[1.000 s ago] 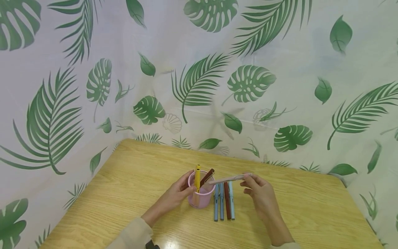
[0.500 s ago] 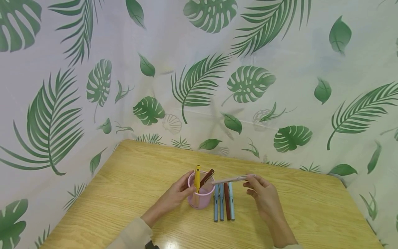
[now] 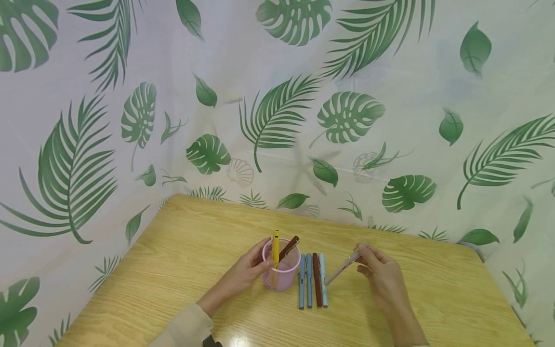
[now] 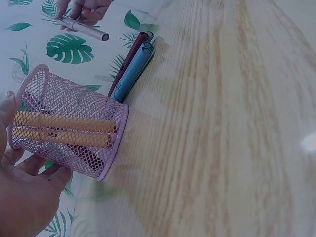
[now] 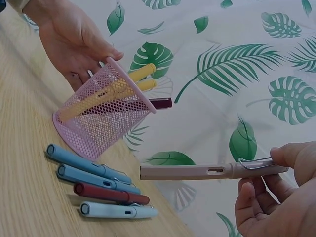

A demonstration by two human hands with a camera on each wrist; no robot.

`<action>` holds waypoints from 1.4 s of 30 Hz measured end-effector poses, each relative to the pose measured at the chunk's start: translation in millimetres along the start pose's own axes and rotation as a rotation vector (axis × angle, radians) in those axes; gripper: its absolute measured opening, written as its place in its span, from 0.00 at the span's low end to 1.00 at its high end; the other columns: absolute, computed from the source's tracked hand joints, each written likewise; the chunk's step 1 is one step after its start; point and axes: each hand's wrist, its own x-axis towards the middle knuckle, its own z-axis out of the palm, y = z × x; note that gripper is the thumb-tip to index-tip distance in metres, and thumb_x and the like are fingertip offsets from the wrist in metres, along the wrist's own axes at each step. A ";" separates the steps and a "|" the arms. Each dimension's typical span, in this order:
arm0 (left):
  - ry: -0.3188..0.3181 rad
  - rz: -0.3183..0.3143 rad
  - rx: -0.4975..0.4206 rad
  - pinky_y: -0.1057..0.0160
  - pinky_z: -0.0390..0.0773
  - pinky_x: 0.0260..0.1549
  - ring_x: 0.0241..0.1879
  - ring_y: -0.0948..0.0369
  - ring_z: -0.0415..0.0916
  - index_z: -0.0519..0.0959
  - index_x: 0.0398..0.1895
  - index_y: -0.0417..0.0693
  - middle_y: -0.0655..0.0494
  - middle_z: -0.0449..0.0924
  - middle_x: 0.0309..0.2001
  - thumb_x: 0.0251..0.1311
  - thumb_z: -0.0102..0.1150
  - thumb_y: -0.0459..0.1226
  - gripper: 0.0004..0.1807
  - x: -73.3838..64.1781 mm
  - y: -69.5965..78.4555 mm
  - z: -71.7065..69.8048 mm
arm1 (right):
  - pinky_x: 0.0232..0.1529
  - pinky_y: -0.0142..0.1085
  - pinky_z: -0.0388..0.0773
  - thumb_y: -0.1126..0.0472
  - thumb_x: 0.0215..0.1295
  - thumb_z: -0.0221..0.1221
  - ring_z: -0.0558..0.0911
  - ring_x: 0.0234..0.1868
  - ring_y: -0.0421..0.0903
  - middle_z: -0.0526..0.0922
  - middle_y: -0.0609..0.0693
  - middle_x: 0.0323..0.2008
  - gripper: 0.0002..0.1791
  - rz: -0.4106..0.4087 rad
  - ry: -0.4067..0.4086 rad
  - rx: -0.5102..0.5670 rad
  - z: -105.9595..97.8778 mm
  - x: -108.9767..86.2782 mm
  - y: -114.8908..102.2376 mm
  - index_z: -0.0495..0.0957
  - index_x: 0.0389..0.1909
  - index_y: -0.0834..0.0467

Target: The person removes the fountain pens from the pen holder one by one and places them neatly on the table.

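My left hand (image 3: 248, 268) holds a pink mesh pen cup (image 3: 283, 280) upright on the table, thumb at the rim. Two yellow pens (image 3: 275, 250) and a dark red pen (image 3: 288, 249) lean inside it. By its cap end, my right hand (image 3: 385, 277) pinches a pale pinkish pen (image 5: 197, 172), with the free end sloping down to the left. To the cup's right lies a row: two blue pens (image 3: 305, 284), a dark red pen (image 3: 317, 282) and a light blue pen (image 3: 323, 286). In the head view the pinkish pen's lower end overlaps the light blue one.
The wood-grain table (image 3: 195, 226) meets a white cloth backdrop (image 3: 277, 62) printed with green leaves along its back and sides. A glare spot (image 3: 237, 340) shows near the front of the tabletop.
My right hand has drawn the pinkish pen from above the cup rightward, and its free end has swung down toward the row. The left hand and cup have stayed put.
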 end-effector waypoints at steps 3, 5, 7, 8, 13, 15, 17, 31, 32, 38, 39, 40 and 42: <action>-0.001 -0.004 -0.005 0.45 0.58 0.74 0.77 0.40 0.54 0.48 0.82 0.37 0.34 0.53 0.79 0.80 0.50 0.36 0.35 0.1 0.5 0.1 | 0.48 0.30 0.80 0.55 0.76 0.62 0.81 0.49 0.40 0.84 0.38 0.49 0.10 0.011 0.012 -0.009 -6.3 -0.4 -0.8 0.87 0.43 0.56; -0.003 -0.005 -0.011 0.45 0.57 0.74 0.77 0.40 0.53 0.48 0.82 0.37 0.34 0.52 0.79 0.80 0.50 0.36 0.36 0.3 0.4 0.1 | 0.48 0.30 0.80 0.54 0.76 0.62 0.81 0.49 0.39 0.84 0.38 0.49 0.09 0.021 0.023 -0.016 -10.6 -0.7 -1.0 0.87 0.43 0.55; -0.005 -0.007 -0.012 0.45 0.57 0.75 0.77 0.41 0.53 0.48 0.82 0.37 0.35 0.52 0.79 0.80 0.50 0.36 0.35 0.4 0.4 0.3 | 0.48 0.30 0.80 0.54 0.76 0.62 0.81 0.48 0.38 0.84 0.37 0.49 0.09 0.026 0.032 -0.028 -14.8 -1.1 -1.1 0.87 0.42 0.54; -0.006 -0.008 -0.011 0.45 0.57 0.75 0.77 0.41 0.53 0.48 0.82 0.37 0.35 0.52 0.79 0.80 0.49 0.36 0.35 0.3 0.5 0.4 | 0.48 0.30 0.80 0.54 0.76 0.62 0.81 0.48 0.38 0.84 0.36 0.50 0.09 0.027 0.036 -0.032 -16.6 -1.2 -1.2 0.87 0.42 0.54; -0.008 -0.005 -0.010 0.45 0.58 0.74 0.77 0.40 0.53 0.47 0.82 0.36 0.34 0.51 0.79 0.81 0.49 0.36 0.35 -0.5 0.9 0.5 | 0.46 0.30 0.80 0.55 0.76 0.61 0.81 0.46 0.37 0.84 0.36 0.48 0.08 0.018 0.036 -0.073 -24.1 -1.4 -1.4 0.87 0.42 0.54; -0.009 -0.004 -0.011 0.45 0.58 0.74 0.77 0.40 0.53 0.47 0.82 0.36 0.34 0.51 0.79 0.81 0.49 0.36 0.35 -0.6 1.0 0.5 | 0.46 0.30 0.80 0.55 0.76 0.61 0.80 0.45 0.38 0.83 0.38 0.46 0.08 0.014 0.028 -0.101 -26.4 -1.5 -1.4 0.87 0.42 0.54; -0.008 -0.003 -0.010 0.45 0.57 0.75 0.77 0.40 0.53 0.47 0.82 0.36 0.34 0.51 0.79 0.81 0.49 0.36 0.35 -0.7 1.1 0.6 | 0.46 0.31 0.80 0.55 0.77 0.60 0.80 0.44 0.38 0.83 0.39 0.44 0.09 0.018 0.022 -0.133 -28.2 -1.3 -1.4 0.87 0.42 0.53; -0.004 -0.016 -0.015 0.45 0.57 0.74 0.77 0.40 0.52 0.48 0.83 0.38 0.34 0.51 0.79 0.81 0.50 0.38 0.36 -0.7 -0.3 0.2 | 0.48 0.35 0.81 0.52 0.77 0.60 0.80 0.45 0.42 0.83 0.43 0.39 0.12 0.082 0.006 -0.270 -35.0 0.4 4.5 0.85 0.46 0.56; -0.004 -0.015 -0.015 0.45 0.57 0.74 0.77 0.40 0.52 0.48 0.83 0.38 0.34 0.51 0.79 0.80 0.50 0.38 0.36 -0.7 -0.4 0.3 | 0.48 0.36 0.81 0.52 0.77 0.60 0.80 0.45 0.43 0.82 0.44 0.39 0.12 0.084 0.006 -0.277 -35.0 0.5 5.1 0.85 0.46 0.56; -0.004 -0.012 -0.014 0.45 0.58 0.74 0.77 0.39 0.52 0.48 0.83 0.38 0.33 0.51 0.79 0.80 0.50 0.38 0.36 -0.7 -0.6 0.2 | 0.47 0.35 0.82 0.54 0.77 0.60 0.80 0.45 0.43 0.81 0.45 0.40 0.14 0.090 -0.002 -0.314 -32.3 1.2 7.7 0.84 0.48 0.61; -0.005 -0.012 -0.015 0.45 0.58 0.74 0.77 0.40 0.52 0.48 0.83 0.38 0.33 0.51 0.79 0.80 0.50 0.38 0.36 -0.7 -0.6 0.2 | 0.47 0.36 0.82 0.54 0.77 0.60 0.80 0.44 0.43 0.82 0.45 0.40 0.15 0.090 -0.003 -0.322 -31.4 1.3 8.0 0.83 0.49 0.63; -0.005 -0.012 -0.014 0.45 0.58 0.74 0.77 0.40 0.52 0.48 0.83 0.38 0.33 0.51 0.79 0.81 0.50 0.38 0.36 -0.6 -0.4 0.3 | 0.47 0.36 0.82 0.53 0.77 0.60 0.80 0.44 0.43 0.82 0.45 0.40 0.17 0.091 -0.002 -0.330 -30.6 1.6 8.5 0.82 0.51 0.64; -0.005 -0.011 -0.014 0.45 0.58 0.74 0.77 0.40 0.52 0.48 0.83 0.38 0.33 0.51 0.79 0.81 0.50 0.38 0.36 -0.5 -0.2 0.5 | 0.47 0.35 0.82 0.53 0.77 0.60 0.81 0.44 0.43 0.82 0.45 0.39 0.19 0.091 0.000 -0.349 -28.8 2.4 9.6 0.81 0.53 0.67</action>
